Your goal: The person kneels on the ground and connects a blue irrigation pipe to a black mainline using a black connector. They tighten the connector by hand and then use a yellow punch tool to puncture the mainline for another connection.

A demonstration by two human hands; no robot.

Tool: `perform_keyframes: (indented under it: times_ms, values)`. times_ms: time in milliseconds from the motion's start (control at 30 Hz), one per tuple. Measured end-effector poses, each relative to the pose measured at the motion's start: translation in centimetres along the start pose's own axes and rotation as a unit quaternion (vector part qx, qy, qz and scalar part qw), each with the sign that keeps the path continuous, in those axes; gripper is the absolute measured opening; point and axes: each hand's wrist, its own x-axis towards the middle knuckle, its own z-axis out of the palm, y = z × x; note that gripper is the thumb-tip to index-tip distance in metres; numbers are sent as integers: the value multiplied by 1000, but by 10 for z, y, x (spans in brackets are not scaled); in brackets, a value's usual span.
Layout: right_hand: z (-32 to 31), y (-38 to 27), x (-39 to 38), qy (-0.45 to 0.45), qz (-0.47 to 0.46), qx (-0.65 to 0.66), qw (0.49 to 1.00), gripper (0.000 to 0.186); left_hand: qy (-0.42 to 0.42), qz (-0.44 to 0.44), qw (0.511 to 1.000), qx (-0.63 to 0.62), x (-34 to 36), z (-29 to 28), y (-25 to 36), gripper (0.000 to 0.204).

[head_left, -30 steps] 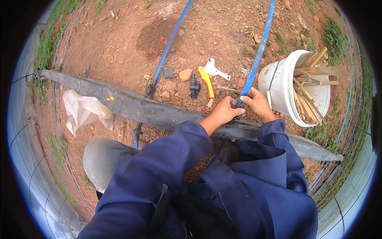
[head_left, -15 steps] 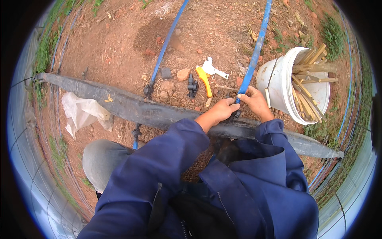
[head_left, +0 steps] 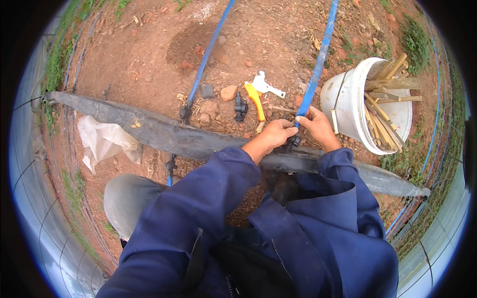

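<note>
Pinching the blue tape [head_left: 317,74], black fitting [head_left: 296,141] bared

My left hand [head_left: 273,135] has slid up a touch, so the fitting shows better just below my grip. It and my right hand [head_left: 320,129] pinch the tape narrowly between them. Far left, plastic sheeting [head_left: 35,198]; underneath, reddish soil [head_left: 129,54]; just right, a white bucket [head_left: 351,107].

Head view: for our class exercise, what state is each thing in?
Bucket: uncovered, holding sticks
Sticks: jutting past the rim
Plastic sheet: crumpled
Tool: lying on soil, yellow and white arms spread
Loose fitting: unattached
Pipe: lying flat
Left hose: stretched out, untouched
Right hose: held near its lower end
Right grip: closed on right hose
Left grip: fingers curled, hold partly hidden
</note>
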Motion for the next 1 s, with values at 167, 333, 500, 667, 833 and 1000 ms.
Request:
perform_keyframes:
  times_ms: [167, 333, 500, 667, 833, 1000]
  values:
    - [-2, 0, -2, 15, 5, -27, 1000, 13, 52, 44, 992, 109, 0, 11, -1, 54]
    - [0, 1, 0, 15, -9, -48, 999, 12, -2, -2, 1000, 25, -4, 2, 8, 56]
    - [-1, 4, 0, 15, 0, -26, 1000, 12, 50, 42, 986, 154, -3, 10, 5, 55]
    - [0, 5, 1, 24, -13, -62, 998, 13, 8, -10, 1000, -9, -4, 4, 8, 52]
    - [-1, 8, 2, 17, -5, -36, 999, 14, 65, 0, 973, 223, -4, 14, 15, 57]
    - [-1, 14, 4, 31, -23, -62, 997, 14, 19, 64, 998, 5, -4, 6, 4, 51]
